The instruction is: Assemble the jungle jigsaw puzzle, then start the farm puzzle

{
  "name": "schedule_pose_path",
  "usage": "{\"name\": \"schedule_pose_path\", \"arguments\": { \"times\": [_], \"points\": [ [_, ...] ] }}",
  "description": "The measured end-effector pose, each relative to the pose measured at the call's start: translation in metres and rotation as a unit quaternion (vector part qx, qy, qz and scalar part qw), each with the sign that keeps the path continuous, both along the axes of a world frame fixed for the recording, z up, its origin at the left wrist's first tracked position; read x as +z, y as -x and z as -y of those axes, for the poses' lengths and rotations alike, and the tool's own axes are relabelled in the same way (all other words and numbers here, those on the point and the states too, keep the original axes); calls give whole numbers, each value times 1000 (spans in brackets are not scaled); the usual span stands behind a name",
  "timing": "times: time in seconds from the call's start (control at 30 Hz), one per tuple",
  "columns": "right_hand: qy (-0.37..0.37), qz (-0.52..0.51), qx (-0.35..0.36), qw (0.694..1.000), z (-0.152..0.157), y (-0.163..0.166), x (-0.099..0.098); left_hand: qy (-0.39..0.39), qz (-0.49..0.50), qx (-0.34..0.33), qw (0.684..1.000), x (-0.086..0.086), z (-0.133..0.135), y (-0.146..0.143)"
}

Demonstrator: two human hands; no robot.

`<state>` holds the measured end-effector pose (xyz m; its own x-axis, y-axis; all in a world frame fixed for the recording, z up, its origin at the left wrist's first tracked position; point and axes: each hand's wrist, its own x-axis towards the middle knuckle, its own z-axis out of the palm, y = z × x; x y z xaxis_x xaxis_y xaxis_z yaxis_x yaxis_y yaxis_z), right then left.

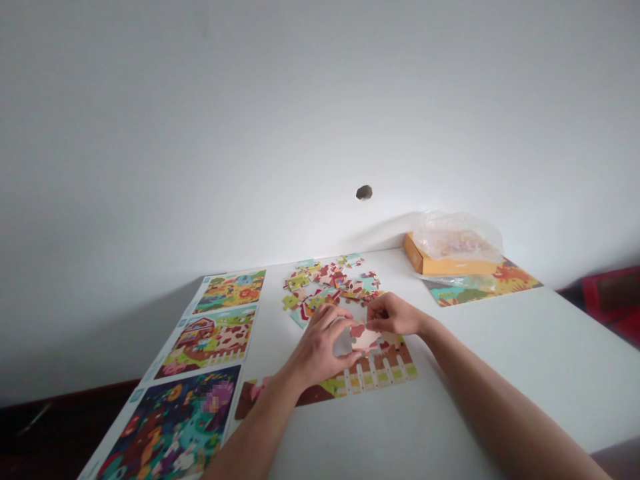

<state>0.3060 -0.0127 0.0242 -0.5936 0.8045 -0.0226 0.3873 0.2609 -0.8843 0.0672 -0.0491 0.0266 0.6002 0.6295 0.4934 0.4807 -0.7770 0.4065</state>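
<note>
Cow piece (pixel 365 339): While held at the upper edge of the fence section (pixel 383 377), pinched from the left; cannot tell whether touching that section.
Left hand (pixel 321 340): curved into a C, thumb below and fingers above, gripping the cow piece.
Right hand (pixel 395 315): mostly closed, fingertips at the piece's upper right edge; cannot tell whether gripping.
Puzzle step: apparently aligning piece with section.
Fitting: match tabs to gaps, then lower and press flat.
Loose pieces (pixel 327 275): heaped toward the rear edge of the table (pixel 540 353), beyond both hands; likely to crowd the fitting area.
Left forearm (pixel 265 420): across the fence section, partly hiding it.
Picture sheets (pixel 220 337): along the table's left edge.
Box (pixel 440 266): near the rear right corner, beneath a plastic bag (pixel 457 233); well apart from both hands.
</note>
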Motion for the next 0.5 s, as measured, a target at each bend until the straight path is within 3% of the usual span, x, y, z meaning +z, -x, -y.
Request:
{"name": "schedule_pose_path", "arguments": {
  "times": [0.5],
  "points": [
    [-73,98,10,992,-2,-2,3,33,-36,5,999,-4,1,-4]
  ]
}}
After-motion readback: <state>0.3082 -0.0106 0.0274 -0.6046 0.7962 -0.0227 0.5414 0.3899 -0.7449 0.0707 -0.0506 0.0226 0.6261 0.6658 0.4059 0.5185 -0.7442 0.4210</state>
